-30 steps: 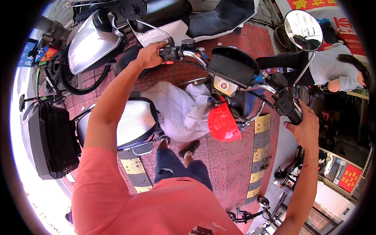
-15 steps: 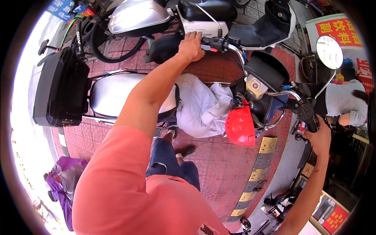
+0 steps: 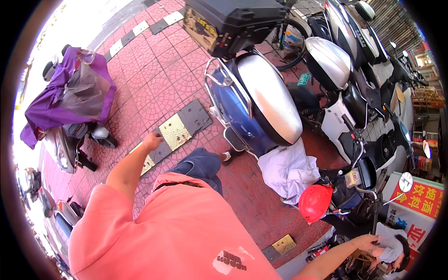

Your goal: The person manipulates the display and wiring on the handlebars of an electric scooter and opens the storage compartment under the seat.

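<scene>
My left hand (image 3: 152,140) hangs free over the paving, away from the scooter, its fingers loosely bent and nothing visible in it. At the lower right, my right hand (image 3: 367,242) is closed at the end of the handlebar grip (image 3: 374,225); its fingers show only in part. That handlebar belongs to a blue scooter (image 3: 236,113) with a silver ribbed seat (image 3: 268,93) and a black top box (image 3: 242,21). A pale cloth (image 3: 290,169) drapes over its footwell. Near the front hangs a red helmet (image 3: 315,203).
Behind my left arm runs a yellow and black ramp strip (image 3: 175,132). A purple rain cover (image 3: 56,105) lies over another scooter at the left. Parked scooters, one with a silver box (image 3: 329,63), stand beyond mine. A person in grey (image 3: 391,242) is beyond my right hand.
My left hand has left the left handlebar area and swung out to the left. My right hand stays at the right grip. The view has turned left toward the scooter's rear.
</scene>
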`<state>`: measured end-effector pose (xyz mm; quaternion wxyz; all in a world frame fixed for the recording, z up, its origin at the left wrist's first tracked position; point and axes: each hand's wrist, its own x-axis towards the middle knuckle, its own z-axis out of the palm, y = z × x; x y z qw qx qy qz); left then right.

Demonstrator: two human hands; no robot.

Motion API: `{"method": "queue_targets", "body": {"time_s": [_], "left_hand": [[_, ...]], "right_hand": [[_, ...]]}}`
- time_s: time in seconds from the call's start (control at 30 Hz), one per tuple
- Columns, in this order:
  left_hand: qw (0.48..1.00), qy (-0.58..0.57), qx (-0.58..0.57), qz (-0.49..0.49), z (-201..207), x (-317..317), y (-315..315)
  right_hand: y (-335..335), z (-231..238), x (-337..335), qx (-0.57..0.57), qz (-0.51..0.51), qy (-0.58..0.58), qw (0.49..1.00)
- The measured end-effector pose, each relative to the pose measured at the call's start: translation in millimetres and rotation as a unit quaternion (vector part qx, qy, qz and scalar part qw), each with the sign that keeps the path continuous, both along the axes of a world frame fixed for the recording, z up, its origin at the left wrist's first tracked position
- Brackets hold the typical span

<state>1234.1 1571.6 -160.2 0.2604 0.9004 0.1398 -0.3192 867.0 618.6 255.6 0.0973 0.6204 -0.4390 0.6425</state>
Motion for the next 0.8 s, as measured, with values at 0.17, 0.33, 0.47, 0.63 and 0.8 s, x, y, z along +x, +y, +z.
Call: {"method": "queue_targets", "body": {"time_s": [0.17,0.33,0.47,0.63,0.8], "left_hand": [[0.797,0.019,0.212,0.565,81,-160,387],[0.685,0.017,0.036,0.728,104,-236,394],[0.744,0.203,-0.105,0.628,73,-143,341],[0.891,0.095,-0.176,0.408,38,23,387],[0.866,-0.024,-0.230,0.443,45,162,481]], "right_hand": [[234,-252,25,0.409,0.107,0.007,0.906],[516,-393,122,0.670,0.146,-0.018,0.727],[552,-449,205,0.718,0.229,0.009,0.658],[582,-347,442,0.660,0.245,-0.129,0.699],[557,-232,654,0.394,0.436,-0.131,0.798]]}}
